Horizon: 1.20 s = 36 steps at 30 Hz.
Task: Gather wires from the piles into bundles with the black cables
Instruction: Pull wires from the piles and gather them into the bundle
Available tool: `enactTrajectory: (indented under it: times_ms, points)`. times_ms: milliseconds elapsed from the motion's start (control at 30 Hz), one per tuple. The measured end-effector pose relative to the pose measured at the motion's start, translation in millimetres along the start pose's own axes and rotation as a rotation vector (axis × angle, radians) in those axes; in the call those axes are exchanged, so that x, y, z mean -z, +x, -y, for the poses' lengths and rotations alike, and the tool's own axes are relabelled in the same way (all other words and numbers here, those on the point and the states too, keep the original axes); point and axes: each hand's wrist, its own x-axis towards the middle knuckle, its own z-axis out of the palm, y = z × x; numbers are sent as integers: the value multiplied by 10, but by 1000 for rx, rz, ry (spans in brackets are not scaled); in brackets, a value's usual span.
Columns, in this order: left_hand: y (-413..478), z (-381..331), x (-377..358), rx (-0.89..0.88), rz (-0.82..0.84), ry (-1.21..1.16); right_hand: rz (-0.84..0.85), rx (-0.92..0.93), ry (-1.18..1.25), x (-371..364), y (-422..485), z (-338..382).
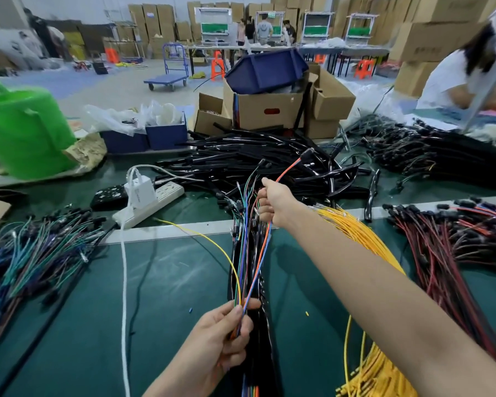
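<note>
Green matting covers the table (169, 296), and over its middle a thin bundle of coloured wires (245, 262) is held stretched between two hands. The lower end of the bundle is pinched by the left hand (226, 336), with the thumb pressed against curled fingers, near the bottom of the view. The upper part is gripped by the right hand (272, 202), whose fingers are curled round an orange wire (288, 167). Whether the green and blue strands beside it are also inside that grip cannot be made out. The orange wire's dark connector end is raised above the black cables (269, 156), which are heaped across the far side of the table. Some of them are also laid lengthwise under the bundle. A single yellow wire (212, 242) is bowed out to the left from the left hand.

A pile of yellow wires (364, 239) is spread just right of the right forearm, and a pile of red and black wires (455, 247) is seen further right. Blue and green wires (32, 259) are heaped at the left edge. Between that heap and the black cables a white power strip (155, 202) is laid, with a white charger (139, 190) plugged into it. Beyond the table, a green tub (26, 124) and a cardboard box (269, 110) are seen, with a blue bin (267, 68) tipped on top of the box.
</note>
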Motion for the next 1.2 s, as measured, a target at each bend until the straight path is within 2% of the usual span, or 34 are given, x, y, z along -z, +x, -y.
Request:
enactTrajectory:
  times_ms: [133,233,367,400,467,533,700,833,900,1033,1100,1200]
  points:
    - [-12,-40,-10,23,14,15,-40,78,-86,113,202,58]
    - [-27,-62,-18,21,33,16,-42,113,-428,353,324,106]
    - [-15,-60,-6,27,43,5,-521,379,-1021,964,550,197]
    - [-13,-60,0,29,43,8,-592,414,-1164,1121,585,190]
    - [-12,-51,9,35,45,12,-589,387,-1388,1383,655,137]
    - [-2,-52,18,40,52,15,-555,352,-1499,1533,708,72]
    - [21,-48,33,61,67,-17,-526,517,-1503,1671,805,32]
    - [24,-45,17,56,59,-10,-491,725,-1661,1698,701,232]
    - [18,-40,9,54,52,1,-528,873,-1541,1668,552,444]
    - [3,-38,4,50,43,3,-636,1122,-1000,1547,44,933]
    - [3,-32,4,39,40,-11,-545,1153,-686,1467,-354,1090]
    - [8,-44,-19,-17,16,-41,-239,1115,-266,1367,-1038,1048]
